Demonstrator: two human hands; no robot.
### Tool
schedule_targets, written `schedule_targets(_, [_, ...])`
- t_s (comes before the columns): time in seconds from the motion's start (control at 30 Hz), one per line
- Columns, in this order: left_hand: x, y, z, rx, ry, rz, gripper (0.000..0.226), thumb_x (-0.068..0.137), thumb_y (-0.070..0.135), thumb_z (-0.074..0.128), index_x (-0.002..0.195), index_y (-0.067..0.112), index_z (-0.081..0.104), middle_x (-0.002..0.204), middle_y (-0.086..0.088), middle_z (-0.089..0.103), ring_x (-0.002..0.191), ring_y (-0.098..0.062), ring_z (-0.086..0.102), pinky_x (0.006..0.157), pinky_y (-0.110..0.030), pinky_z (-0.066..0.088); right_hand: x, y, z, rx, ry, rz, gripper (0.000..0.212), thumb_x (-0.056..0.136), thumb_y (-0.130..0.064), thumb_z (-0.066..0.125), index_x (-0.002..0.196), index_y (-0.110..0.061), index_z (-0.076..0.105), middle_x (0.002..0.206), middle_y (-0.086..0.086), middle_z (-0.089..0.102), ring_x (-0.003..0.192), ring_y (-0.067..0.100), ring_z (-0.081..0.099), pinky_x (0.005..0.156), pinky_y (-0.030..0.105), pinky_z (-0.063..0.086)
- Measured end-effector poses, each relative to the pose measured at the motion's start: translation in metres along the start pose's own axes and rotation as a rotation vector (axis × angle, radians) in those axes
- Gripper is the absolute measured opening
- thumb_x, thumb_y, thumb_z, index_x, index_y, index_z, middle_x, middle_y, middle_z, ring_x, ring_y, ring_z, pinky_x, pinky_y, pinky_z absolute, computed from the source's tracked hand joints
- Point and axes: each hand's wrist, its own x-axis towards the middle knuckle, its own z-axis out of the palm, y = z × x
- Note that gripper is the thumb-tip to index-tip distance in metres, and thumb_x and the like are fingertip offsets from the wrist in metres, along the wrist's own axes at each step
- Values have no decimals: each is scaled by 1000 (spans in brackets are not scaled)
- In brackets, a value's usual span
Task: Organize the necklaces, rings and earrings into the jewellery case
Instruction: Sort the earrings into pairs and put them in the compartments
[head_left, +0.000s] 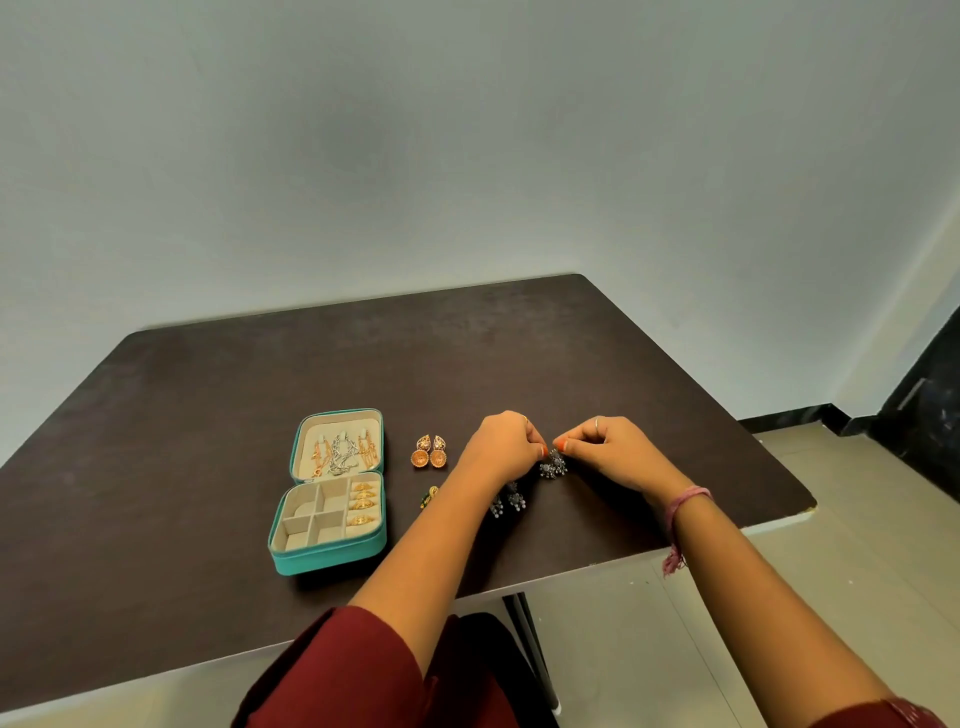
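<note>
Two hands (506, 447) (613, 451) on dark earrings (552, 464)

Dim, soft, even light; wide-angle bending at edges; small jewellery slightly blurred.

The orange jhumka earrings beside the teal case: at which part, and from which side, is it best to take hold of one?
Probably the flat leaf-shaped top of an orange jhumka earring, pinched from above. The pair lies flat on the table, tops pointing away, round bells nearer the person. The bell would likely roll or slip between fingertips; the flatter top gives two sides to pinch.
</note>
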Motion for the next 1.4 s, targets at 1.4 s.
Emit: schedule_targets(1.4, [-1, -87, -87, 203, -63, -158, 19, 88, 23, 63, 102, 13, 72, 70, -3, 69, 83, -17, 69, 87, -33, 55, 53, -124, 99, -409, -98, 165, 14, 82, -21, 62, 85, -18, 75, 71, 2, 72, 73, 15, 70, 80, 36, 58])
